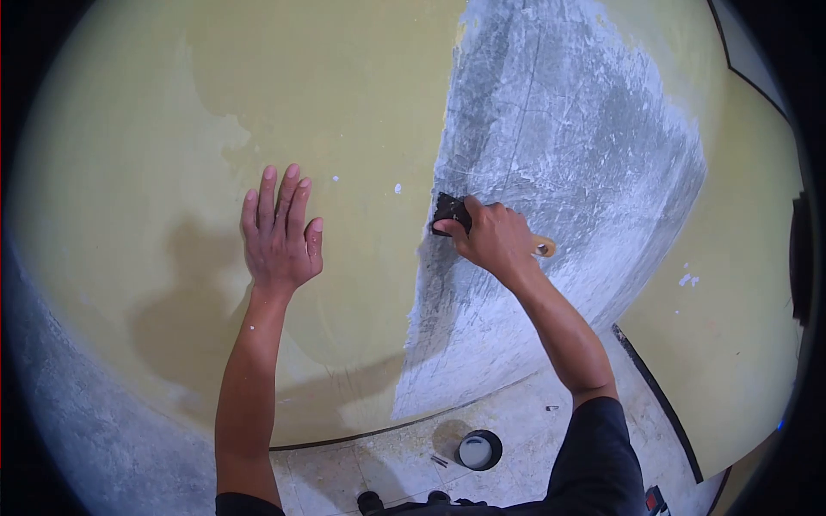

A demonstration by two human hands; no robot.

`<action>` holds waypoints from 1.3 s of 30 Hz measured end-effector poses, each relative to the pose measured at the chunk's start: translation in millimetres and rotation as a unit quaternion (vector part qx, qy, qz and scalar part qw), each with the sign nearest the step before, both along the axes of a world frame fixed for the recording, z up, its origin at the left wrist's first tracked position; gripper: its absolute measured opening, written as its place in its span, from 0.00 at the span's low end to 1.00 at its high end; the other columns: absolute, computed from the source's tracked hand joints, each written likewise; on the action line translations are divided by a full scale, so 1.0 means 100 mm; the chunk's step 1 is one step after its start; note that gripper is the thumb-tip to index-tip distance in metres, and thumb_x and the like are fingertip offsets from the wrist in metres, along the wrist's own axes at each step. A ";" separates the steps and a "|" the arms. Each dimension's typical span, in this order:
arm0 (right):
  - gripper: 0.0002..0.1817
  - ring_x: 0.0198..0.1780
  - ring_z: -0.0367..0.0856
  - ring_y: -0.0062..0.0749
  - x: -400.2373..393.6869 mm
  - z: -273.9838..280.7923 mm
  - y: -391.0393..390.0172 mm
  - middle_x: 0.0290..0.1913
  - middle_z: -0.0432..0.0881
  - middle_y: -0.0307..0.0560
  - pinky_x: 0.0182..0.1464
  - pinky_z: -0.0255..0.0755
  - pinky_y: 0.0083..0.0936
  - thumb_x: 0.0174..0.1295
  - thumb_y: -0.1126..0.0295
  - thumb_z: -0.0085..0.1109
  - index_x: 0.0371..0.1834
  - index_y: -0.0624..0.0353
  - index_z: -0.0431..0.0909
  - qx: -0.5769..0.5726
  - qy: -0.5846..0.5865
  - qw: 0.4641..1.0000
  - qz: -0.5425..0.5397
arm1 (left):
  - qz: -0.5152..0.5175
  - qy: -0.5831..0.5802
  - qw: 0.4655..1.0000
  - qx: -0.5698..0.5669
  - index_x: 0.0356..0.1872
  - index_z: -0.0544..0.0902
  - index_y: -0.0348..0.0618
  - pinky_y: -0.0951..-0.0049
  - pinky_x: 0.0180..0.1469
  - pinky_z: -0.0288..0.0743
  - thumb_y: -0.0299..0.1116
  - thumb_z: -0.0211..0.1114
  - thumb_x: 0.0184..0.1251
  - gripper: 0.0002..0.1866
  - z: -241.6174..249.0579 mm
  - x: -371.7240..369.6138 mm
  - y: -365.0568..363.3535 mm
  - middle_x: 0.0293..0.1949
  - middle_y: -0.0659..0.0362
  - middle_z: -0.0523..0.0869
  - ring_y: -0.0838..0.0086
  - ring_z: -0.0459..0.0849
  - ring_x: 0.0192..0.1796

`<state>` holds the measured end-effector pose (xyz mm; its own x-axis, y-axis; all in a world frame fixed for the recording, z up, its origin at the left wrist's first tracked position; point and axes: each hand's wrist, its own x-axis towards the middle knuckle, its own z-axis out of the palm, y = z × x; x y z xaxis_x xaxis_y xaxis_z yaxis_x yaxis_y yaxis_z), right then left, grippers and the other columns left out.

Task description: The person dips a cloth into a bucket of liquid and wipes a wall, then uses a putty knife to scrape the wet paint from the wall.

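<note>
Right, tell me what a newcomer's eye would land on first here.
Probably the big grey patch right of centre, its ragged edge cutting against the yellow paint. Next, the right hand at that edge, gripping a black scraper. Then the left hand, open against the yellow farther left.

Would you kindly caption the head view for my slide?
Right hand holds scraper at yellow paint edge, left hand on wall.

One camera sits on the person's head — it looks ahead at the yellow wall (361, 103) and down to the floor (327, 477) — close enough that both arms (249, 370) reach in from the bottom.
</note>
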<state>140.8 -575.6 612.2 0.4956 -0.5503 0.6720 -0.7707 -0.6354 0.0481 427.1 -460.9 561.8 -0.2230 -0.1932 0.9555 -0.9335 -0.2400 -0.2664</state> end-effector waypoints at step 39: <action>0.22 0.35 0.86 0.59 -0.19 -0.81 -0.25 0.29 0.86 0.59 0.37 0.77 0.49 0.65 0.51 0.66 0.41 0.63 0.78 0.139 -0.219 0.954 0.150 | 0.001 0.005 1.000 0.019 0.74 0.66 0.46 0.48 0.78 0.45 0.42 0.49 0.77 0.28 -0.03 -0.03 0.04 0.78 0.53 0.65 0.52 0.58 0.80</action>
<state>122.3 -600.3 531.1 0.3637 -0.6154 0.6993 -0.4605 -0.7713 -0.4393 423.9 -456.7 559.1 -0.2124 -0.2296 0.9498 -0.9356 -0.2326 -0.2655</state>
